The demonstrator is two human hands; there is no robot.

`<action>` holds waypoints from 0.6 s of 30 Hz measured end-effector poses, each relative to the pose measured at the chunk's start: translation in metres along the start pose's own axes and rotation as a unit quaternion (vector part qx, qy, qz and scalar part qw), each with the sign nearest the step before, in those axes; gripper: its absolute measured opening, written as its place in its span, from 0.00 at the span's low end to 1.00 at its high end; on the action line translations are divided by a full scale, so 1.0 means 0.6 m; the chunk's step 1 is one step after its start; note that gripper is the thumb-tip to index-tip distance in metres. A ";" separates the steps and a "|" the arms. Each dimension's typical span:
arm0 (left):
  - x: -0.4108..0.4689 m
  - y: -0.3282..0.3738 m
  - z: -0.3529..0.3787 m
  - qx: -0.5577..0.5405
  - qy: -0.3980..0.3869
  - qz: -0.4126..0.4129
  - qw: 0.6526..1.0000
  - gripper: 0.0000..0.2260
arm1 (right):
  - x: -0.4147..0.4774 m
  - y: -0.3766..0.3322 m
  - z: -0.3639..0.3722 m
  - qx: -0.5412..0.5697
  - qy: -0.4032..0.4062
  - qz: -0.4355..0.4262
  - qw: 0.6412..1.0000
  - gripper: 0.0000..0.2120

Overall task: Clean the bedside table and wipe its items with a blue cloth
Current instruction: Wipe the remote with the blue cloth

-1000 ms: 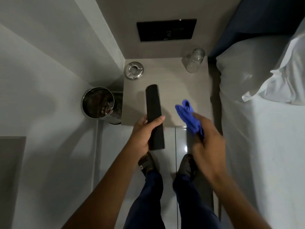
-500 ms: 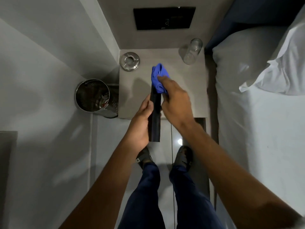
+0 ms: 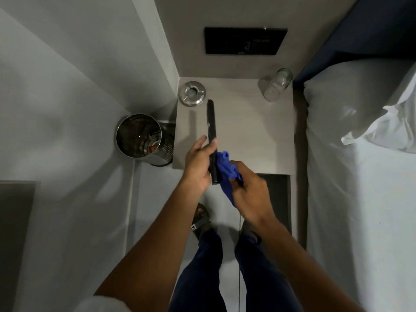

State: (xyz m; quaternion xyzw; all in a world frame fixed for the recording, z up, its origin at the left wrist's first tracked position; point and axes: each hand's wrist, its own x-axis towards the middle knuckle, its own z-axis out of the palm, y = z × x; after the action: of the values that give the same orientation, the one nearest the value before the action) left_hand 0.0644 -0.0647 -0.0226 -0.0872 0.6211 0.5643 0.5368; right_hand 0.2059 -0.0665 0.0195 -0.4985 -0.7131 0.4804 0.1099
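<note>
Head view caught mid-task work: left hand (image 3: 198,163) gripped the black remote (image 3: 212,131), right hand (image 3: 252,194) clutched the blue cloth (image 3: 225,170) against it, while ashtray (image 3: 192,93), glass (image 3: 275,87) and bedside table (image 3: 252,131) seemingly awaited wiping

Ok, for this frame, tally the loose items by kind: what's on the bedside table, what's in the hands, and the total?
On the bedside table:
metal ashtray: 1
clear glass: 1
In the hands:
black flat item, edge-on, in the left hand: 1
blue cloth, in the right hand: 1
Total: 4
</note>
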 end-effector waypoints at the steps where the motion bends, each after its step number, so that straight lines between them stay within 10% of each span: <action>1: 0.003 0.000 0.010 0.020 0.007 -0.005 1.000 0.17 | 0.010 0.003 -0.013 0.011 0.019 0.018 1.000 0.15; 18: 0.258 -0.143 0.130 0.579 0.143 0.111 0.795 0.29 | 0.160 0.168 -0.136 0.037 0.005 0.143 0.989 0.08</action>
State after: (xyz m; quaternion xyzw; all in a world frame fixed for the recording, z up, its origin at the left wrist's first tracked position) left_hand 0.1068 0.0446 -0.1766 0.2303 0.9068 0.1363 0.3256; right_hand 0.2728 0.0632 -0.0495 -0.5931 -0.6157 0.5151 0.0623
